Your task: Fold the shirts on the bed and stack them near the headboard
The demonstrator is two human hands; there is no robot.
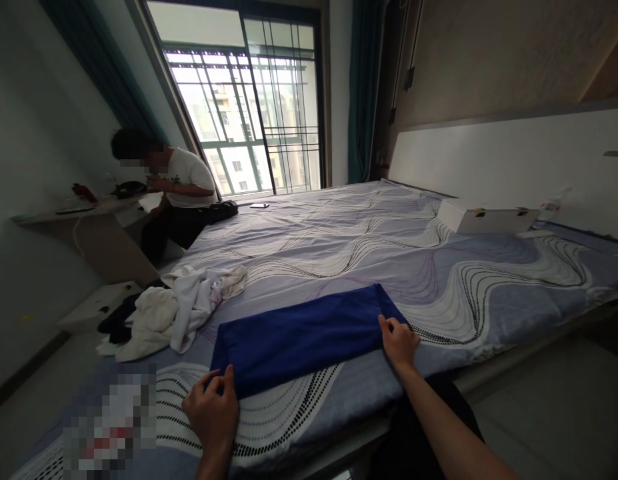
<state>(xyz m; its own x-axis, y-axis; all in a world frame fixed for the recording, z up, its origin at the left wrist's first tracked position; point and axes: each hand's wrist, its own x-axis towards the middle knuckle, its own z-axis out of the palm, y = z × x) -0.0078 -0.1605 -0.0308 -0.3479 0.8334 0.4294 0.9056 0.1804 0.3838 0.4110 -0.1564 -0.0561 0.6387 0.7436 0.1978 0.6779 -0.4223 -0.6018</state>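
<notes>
A folded blue cloth (299, 337) lies flat on the bed (369, 247) near its front edge. My left hand (212, 410) pinches the cloth's near left corner with fingers closed on the edge. My right hand (399, 341) grips the cloth's right end, its fingers curled over the fabric.
A heap of white clothes (176, 307) lies on the bed left of the blue cloth. A white box (481, 218) rests by the headboard and a phone (259, 205) lies at the far side. Another person (176, 193) sits by a desk near the window.
</notes>
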